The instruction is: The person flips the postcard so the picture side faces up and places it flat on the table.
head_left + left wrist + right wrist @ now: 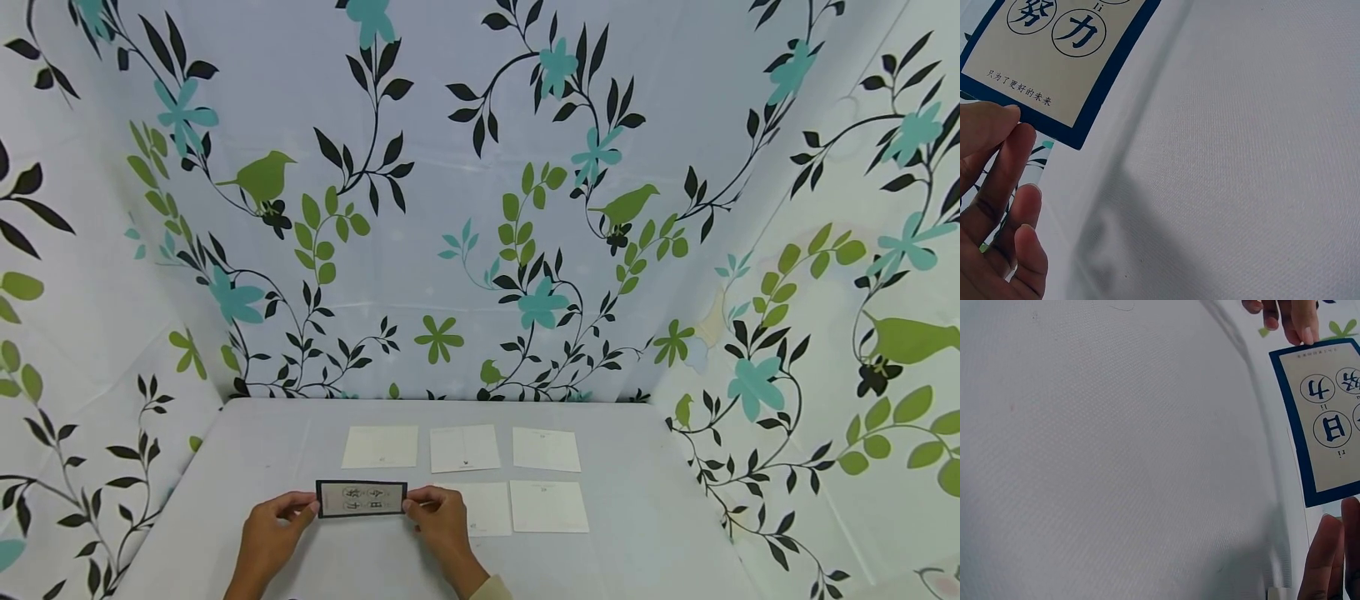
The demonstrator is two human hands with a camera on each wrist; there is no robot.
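A card with a dark blue border (362,498) is held up over the white table between both hands. Circled Chinese characters are printed on its cream face (1060,62). My left hand (272,540) pinches its left edge between thumb and forefinger, the other fingers loosely bent in the left wrist view. At the card's right edge, my right hand (444,529) grips with its fingertips; in the right wrist view its fingers (1324,556) show only partly, at the frame's lower right corner.
Plain white cards lie on the table (637,533). A back row has a left card (380,447), a middle card (464,448) and a right card (546,450). In front lie a card (487,510) partly behind my right hand and another card (550,507). Patterned cloth (465,250) hangs behind.
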